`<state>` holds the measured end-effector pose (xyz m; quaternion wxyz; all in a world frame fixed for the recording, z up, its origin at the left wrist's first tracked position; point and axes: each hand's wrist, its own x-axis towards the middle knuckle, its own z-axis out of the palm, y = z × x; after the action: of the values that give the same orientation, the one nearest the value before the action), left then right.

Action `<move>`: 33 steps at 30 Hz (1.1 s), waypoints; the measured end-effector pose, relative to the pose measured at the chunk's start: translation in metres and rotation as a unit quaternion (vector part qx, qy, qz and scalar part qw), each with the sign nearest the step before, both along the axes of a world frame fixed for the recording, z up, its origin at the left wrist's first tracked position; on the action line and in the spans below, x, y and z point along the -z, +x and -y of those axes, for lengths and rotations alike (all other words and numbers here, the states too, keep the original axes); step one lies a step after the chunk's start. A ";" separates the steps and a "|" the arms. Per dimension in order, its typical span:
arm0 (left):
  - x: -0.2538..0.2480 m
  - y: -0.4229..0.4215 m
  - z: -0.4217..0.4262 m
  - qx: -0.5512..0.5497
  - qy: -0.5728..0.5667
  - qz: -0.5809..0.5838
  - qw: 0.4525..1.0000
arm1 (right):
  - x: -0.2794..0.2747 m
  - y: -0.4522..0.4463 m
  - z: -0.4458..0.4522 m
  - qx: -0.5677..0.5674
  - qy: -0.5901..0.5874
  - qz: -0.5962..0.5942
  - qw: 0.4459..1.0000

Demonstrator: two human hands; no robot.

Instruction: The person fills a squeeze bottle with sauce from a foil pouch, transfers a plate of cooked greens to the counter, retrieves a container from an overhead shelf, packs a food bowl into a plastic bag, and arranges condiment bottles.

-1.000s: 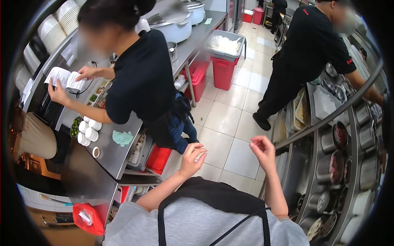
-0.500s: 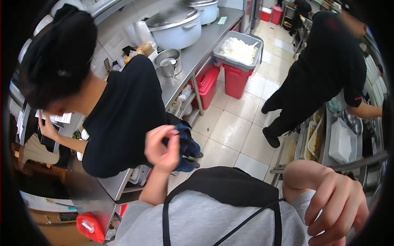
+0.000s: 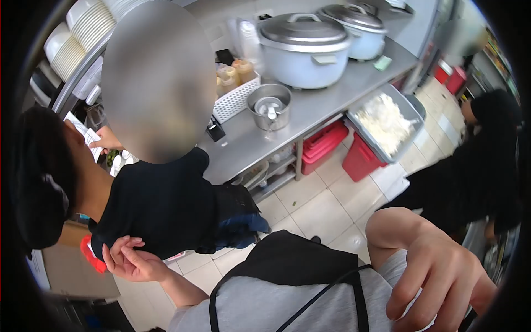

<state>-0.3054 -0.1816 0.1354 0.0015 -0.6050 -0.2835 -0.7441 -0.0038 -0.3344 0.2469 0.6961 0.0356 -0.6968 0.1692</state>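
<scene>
My left hand [image 3: 133, 260] is raised at the lower left, palm up with its fingers loosely curled and apart, holding nothing. It is right beside the black shirt [image 3: 160, 205] of a co-worker; whether they touch I cannot tell. At the lower right, my right hand [image 3: 440, 274] is bent down close to the camera, in front of my grey shirt sleeve, with fingers drooping and spread. Nothing shows between them. My black apron [image 3: 298, 257] lies between the two hands.
A steel counter [image 3: 315, 102] bears a large rice cooker [image 3: 304, 52], a second cooker [image 3: 357, 33], a steel pot [image 3: 269, 108] and a white basket [image 3: 238, 99]. A grey tub of rice [image 3: 387, 122] stands over a red bin [image 3: 362, 160]. A dark-clothed person [image 3: 464, 171] is at the right.
The view has turned, bringing the cookers nearer the middle. My left hand has moved left, towards the co-worker's shirt. My right hand came close to the camera and stays there. The co-worker holding paper shifted.
</scene>
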 end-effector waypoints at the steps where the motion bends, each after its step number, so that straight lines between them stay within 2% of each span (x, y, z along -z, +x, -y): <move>1: -0.002 0.005 -0.001 -0.021 0.002 0.002 1.000 | -0.002 0.014 -0.013 -0.025 0.003 0.008 1.000; 4: 0.000 0.014 -0.003 -0.120 -0.008 0.004 0.993 | -0.010 0.042 -0.057 -0.065 -0.025 0.059 0.996; 5: 0.002 0.014 -0.005 -0.126 -0.001 0.020 0.992 | -0.006 0.046 -0.077 -0.080 0.044 0.045 0.995; 8: 0.003 0.011 -0.016 -0.162 0.020 0.038 0.986 | -0.002 0.047 -0.116 -0.135 0.100 -0.043 0.985; 10: 0.005 0.010 -0.013 -0.161 0.035 0.084 0.983 | -0.014 0.068 -0.142 -0.225 0.035 0.069 0.971; 13: 0.001 0.013 -0.012 -0.208 0.022 0.114 0.971 | -0.006 0.088 -0.207 -0.245 0.017 0.182 0.952; 15: 0.000 0.011 -0.011 -0.219 0.016 0.122 0.968 | 0.018 0.106 -0.271 -0.177 -0.045 0.276 0.944; 17: -0.001 0.015 -0.011 -0.245 0.022 0.134 0.960 | 0.000 0.104 -0.328 -0.092 -0.161 0.448 0.875; 18: -0.001 0.017 -0.012 -0.246 0.017 0.140 0.959 | 0.008 0.100 -0.363 -0.081 -0.250 0.442 0.858; 20: -0.001 0.025 -0.011 -0.269 0.024 0.136 0.953 | 0.030 0.090 -0.455 -0.009 -0.308 0.450 0.838; 22: -0.003 0.033 -0.013 -0.351 0.009 0.158 0.923 | 0.057 0.090 -0.541 0.052 -0.395 0.419 0.816; 24: -0.004 0.044 -0.005 -0.381 -0.020 0.169 0.909 | 0.109 0.102 -0.639 0.178 -0.349 0.451 0.802; 26: -0.016 0.071 -0.009 -0.436 0.037 0.192 0.878 | 0.156 0.115 -0.717 0.267 -0.282 0.492 0.779; 27: -0.017 0.083 -0.006 -0.467 0.065 0.154 0.868 | 0.171 0.115 -0.742 0.257 -0.272 0.497 0.783; 28: -0.020 0.100 -0.008 -0.498 0.098 0.128 0.852 | 0.185 0.116 -0.761 0.305 -0.267 0.506 0.761; 29: -0.024 0.118 -0.011 -0.480 0.124 0.079 0.865 | 0.191 0.114 -0.774 0.353 -0.260 0.511 0.740; 30: -0.027 0.136 -0.017 -0.461 0.148 0.028 0.874 | 0.195 0.110 -0.777 0.374 -0.232 0.496 0.748; 32: -0.029 0.170 -0.032 -0.459 0.113 -0.063 0.879 | 0.209 0.098 -0.794 0.368 -0.259 0.512 0.732; 33: -0.027 0.184 -0.042 -0.438 0.091 -0.084 0.890 | 0.214 0.091 -0.800 0.358 -0.291 0.547 0.698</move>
<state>-0.1209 -0.1395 0.1627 0.4063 -0.4771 -0.4497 -0.6364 0.0876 0.4654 0.0334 0.1759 -0.5197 -0.8311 0.0909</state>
